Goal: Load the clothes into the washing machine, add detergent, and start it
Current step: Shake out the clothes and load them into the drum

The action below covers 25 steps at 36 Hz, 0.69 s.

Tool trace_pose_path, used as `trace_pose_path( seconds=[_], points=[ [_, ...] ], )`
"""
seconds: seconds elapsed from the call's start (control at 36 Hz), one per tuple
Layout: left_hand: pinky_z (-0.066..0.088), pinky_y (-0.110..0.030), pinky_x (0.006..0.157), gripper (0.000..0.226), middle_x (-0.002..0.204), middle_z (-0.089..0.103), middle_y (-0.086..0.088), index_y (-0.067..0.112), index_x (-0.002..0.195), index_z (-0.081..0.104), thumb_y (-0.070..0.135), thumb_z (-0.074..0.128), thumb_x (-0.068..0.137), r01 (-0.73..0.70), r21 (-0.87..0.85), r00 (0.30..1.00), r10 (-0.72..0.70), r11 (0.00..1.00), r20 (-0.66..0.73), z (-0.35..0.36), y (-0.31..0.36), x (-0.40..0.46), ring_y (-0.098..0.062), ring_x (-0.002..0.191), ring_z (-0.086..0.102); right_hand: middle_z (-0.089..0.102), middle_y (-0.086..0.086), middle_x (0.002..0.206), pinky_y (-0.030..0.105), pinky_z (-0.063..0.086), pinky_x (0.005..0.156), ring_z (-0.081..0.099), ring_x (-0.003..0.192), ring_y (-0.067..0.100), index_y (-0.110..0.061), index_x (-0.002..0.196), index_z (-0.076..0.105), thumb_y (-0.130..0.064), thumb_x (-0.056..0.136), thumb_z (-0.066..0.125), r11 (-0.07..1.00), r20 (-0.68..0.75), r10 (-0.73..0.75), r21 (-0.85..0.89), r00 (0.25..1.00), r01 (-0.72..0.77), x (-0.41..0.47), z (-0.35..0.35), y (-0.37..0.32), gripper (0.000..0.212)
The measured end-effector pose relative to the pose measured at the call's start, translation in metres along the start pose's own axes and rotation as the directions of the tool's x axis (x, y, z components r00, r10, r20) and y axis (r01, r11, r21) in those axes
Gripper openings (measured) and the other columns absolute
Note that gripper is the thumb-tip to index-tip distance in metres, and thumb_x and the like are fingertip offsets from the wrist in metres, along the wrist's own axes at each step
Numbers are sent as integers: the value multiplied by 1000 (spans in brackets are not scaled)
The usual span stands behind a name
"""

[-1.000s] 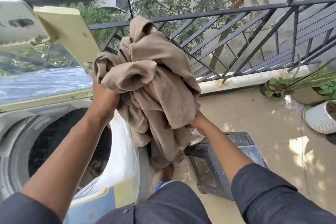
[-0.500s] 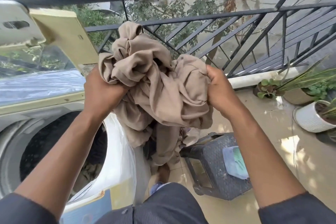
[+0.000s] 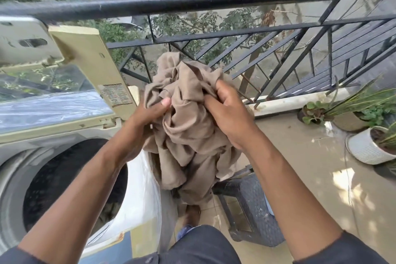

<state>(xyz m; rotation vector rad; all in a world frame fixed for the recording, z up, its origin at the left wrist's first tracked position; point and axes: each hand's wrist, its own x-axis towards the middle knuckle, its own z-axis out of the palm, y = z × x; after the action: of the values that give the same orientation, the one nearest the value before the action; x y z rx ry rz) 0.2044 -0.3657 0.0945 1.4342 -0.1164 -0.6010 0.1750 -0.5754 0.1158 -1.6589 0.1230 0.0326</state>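
Observation:
A bundle of beige cloth (image 3: pixel 188 126) hangs bunched in the air, just right of the washing machine. My left hand (image 3: pixel 147 118) grips its left side with the thumb pressed on top. My right hand (image 3: pixel 227 113) clutches the upper right folds. The top-loading washing machine (image 3: pixel 137 195) stands at the left with its lid (image 3: pixel 85 64) raised, and its dark drum (image 3: pixel 70 184) is open below my left forearm. The cloth's lower end dangles toward the floor beside the machine.
A dark plastic stool (image 3: pixel 252 206) stands on the tiled floor right of the machine, under the cloth. A black metal railing (image 3: pixel 214 2) runs across the front. Potted plants (image 3: pixel 364 135) sit at the right by the balcony edge.
Both hands have drawn closer together and bunched the cloth into a tighter, lower bundle. My right hand moved from under the cloth up to its top right folds.

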Motion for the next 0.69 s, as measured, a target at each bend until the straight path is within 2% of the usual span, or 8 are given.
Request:
trace_pose_path(
  seconds=[0.06,0.14,0.19,0.28,0.36,0.47,0.58,0.69],
  points=[
    [60,-27,93,115,140,71,-4,13,157,45,71,89,68,-12,-17,999,13,1000,33,7,-2,-2,-18,126,70,68,-1,132,53,46,114,62,128,15,-33,119,72,-40,85,62,998,27,40,43,999,-41,-1,6,2,36],
    [56,-26,104,152,150,63,-6,11,164,28,77,96,46,-22,53,1000,22,998,4,17,0,-3,-16,136,64,59,6,131,59,38,117,56,129,16,-25,98,74,-39,80,64,989,121,71,121,990,-86,-6,16,4,25],
    [54,-30,112,157,152,61,-8,7,164,23,72,99,44,-47,102,999,47,994,4,21,1,-2,-17,138,63,56,14,121,65,33,118,54,121,24,-13,87,66,-40,74,65,968,159,82,221,984,-117,-10,19,4,29],
    [50,-42,118,141,151,63,-6,14,166,18,35,106,58,-142,189,987,155,972,-53,25,-5,4,-18,139,62,56,32,142,55,39,120,56,134,36,12,126,59,-34,85,60,879,271,102,425,957,-214,-15,17,1,62],
    [49,-51,118,126,144,67,-8,15,161,28,3,103,62,-165,225,958,211,960,-195,26,-12,12,-22,134,66,59,28,142,37,49,114,62,128,25,10,137,56,-26,99,46,835,368,33,501,929,-228,-18,15,-6,54],
    [56,-56,108,98,130,76,-10,9,144,56,13,104,59,-109,199,930,171,974,-326,21,-22,16,-28,122,73,62,19,143,30,48,110,59,134,24,9,144,53,-35,105,43,869,427,17,441,904,-225,-13,7,-5,59],
    [60,-53,103,84,120,79,-4,14,131,65,21,102,56,-107,204,899,183,973,-399,23,-30,16,-22,113,77,65,14,141,51,42,119,59,135,28,-4,143,58,-50,108,39,950,398,108,227,911,-212,-4,-9,1,61],
    [62,-48,102,82,118,80,-3,15,127,67,27,101,53,-128,203,894,202,971,-400,23,-31,18,-21,111,77,74,16,125,48,56,101,71,117,31,-7,133,65,-56,102,42,971,268,160,128,950,-200,1,-24,10,62]
  ],
)
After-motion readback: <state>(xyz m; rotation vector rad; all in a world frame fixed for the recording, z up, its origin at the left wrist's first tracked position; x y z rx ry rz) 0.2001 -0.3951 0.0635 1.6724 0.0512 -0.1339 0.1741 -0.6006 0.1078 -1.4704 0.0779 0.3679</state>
